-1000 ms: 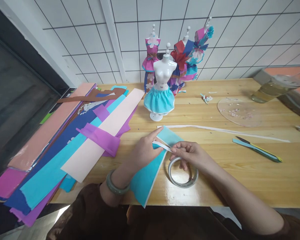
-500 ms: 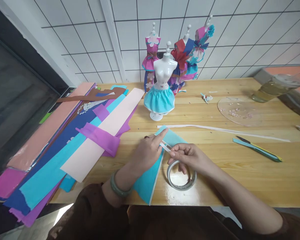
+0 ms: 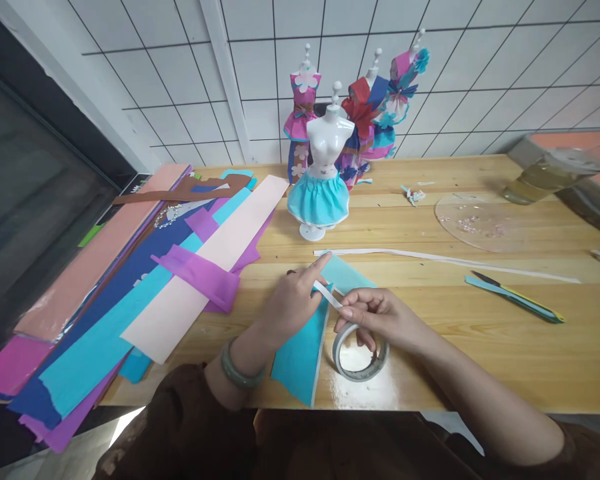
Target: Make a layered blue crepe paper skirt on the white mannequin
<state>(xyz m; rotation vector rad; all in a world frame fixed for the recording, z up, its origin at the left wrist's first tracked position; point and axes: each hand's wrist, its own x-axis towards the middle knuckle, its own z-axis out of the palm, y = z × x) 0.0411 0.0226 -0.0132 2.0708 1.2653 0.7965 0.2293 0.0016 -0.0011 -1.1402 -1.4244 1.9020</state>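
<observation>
At the worktop's [image 3: 430, 373] near edge, the right hand [image 3: 367, 313] pinched a white strip [image 3: 327, 294] between thumb and fingers above a tape roll [image 3: 361, 352]. The left hand [image 3: 297, 300], index finger extended, pressed on turquoise paper [image 3: 300, 360]. Farther lay a long white strip [image 3: 430, 257]; left, layered coloured sheets [image 3: 180, 300]. Beyond stood a skirted white mannequin [image 3: 325, 147], dressed mannequins [image 3: 363, 120] behind it.

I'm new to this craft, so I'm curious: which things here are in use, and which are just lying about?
In use:
turquoise paper, under the left hand
white tape and tape roll, at the right hand

Seemingly just lying about:
paper pile
skirted mannequin
clear plate
cup
yellow-and-black tool
</observation>
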